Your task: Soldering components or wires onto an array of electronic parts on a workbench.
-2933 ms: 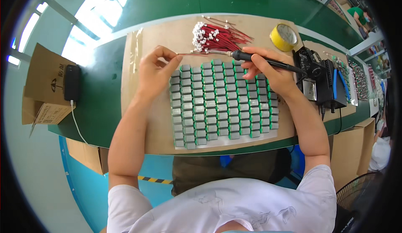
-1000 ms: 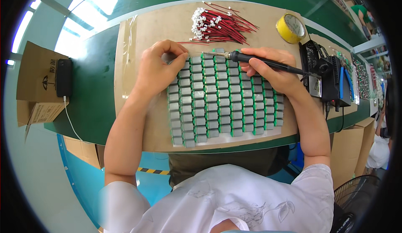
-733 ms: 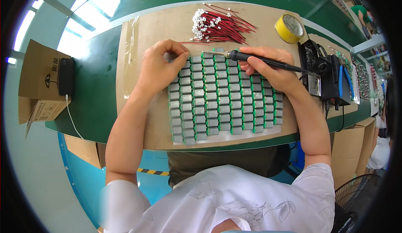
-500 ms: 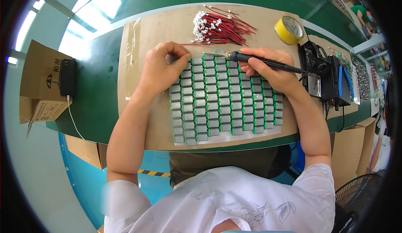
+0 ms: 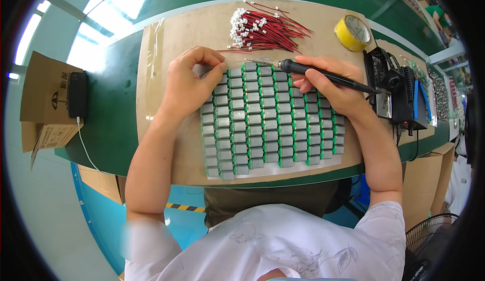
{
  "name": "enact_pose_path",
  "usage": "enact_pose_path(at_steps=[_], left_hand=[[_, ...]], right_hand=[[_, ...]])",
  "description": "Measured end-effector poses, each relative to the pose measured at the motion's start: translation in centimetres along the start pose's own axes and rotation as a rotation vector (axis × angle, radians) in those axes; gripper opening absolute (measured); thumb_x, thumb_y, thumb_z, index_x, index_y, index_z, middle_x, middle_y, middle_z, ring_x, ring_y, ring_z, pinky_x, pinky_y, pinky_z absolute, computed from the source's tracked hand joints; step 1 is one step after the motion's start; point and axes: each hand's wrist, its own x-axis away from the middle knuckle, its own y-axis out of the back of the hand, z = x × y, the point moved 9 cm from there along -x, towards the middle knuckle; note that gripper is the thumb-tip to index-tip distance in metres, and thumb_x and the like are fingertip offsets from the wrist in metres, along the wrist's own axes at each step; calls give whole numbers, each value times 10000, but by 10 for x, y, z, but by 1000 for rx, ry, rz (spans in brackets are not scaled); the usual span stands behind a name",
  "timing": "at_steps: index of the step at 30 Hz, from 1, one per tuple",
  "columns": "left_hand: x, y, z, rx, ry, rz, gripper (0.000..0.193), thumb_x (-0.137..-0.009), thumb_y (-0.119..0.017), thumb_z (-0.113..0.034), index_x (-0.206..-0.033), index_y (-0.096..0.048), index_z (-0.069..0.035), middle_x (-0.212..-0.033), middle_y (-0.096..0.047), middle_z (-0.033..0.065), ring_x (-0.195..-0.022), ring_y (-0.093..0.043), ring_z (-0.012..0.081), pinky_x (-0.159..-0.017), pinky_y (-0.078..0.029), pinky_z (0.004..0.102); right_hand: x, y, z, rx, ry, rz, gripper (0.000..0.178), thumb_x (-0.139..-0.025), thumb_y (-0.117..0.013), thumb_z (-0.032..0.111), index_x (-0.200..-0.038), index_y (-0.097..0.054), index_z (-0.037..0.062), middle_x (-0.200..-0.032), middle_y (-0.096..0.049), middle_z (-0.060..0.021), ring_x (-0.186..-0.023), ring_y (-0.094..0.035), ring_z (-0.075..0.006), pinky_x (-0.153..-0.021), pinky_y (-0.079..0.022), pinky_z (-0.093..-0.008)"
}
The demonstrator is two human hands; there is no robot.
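Rows of small grey blocks with green circuit-board edges (image 5: 270, 121) lie side by side on a white sheet on the table. My right hand (image 5: 333, 81) grips a black soldering iron (image 5: 323, 75) like a pen. The iron's metal tip points left, over the far edge of the rows. At the far left corner of the rows is my left hand (image 5: 194, 79), thumb and forefinger pinched together. What they pinch, if anything, is too small to make out. A thin red wire (image 5: 232, 51) lies just beyond those fingers.
Red wires with white connectors (image 5: 268, 28) are heaped beyond the rows. A roll of yellow tape (image 5: 352, 32) and a black soldering station (image 5: 404, 96) stand to the right. On the left, a black phone-like device (image 5: 78, 95), with a white cable, rests against a cardboard box (image 5: 48, 91).
The view has shifted slightly, bringing the table a little closer. Both hands and the soldering iron keep nearly the same places over the rows, with the same grips.
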Motion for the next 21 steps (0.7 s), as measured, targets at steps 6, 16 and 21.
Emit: enact_pose_path(at_steps=[6,16,21], left_hand=[[0,-1,-10,11,-116,8,70,-827,-728,14,-825,-658,19,-1037,-740,121,-982,-690,234,-923,-542,350],[2,-4,-12,-32,-126,26,82,-817,-737,5,-829,-656,15,-1051,-738,120,-998,-686,247,-917,-545,360],[2,-4,-11,-40,-130,28,79,-817,-739,0,-834,-663,15,-1046,-739,119,-995,-688,243,-910,-546,356]], right_hand=[[0,0,6,35,27,32,295,-989,-624,-34,-1269,-703,-81,-987,-774,-171,-840,-762,-178,-830,-625,-307],[-1,-3,10,115,78,70,291,-954,-647,-26,-1229,-723,-82,-966,-776,-174,-800,-760,-172,-774,-602,-279],[-2,-3,10,124,70,74,289,-952,-646,-27,-1224,-728,-74,-964,-775,-169,-797,-757,-167,-764,-601,-277]])
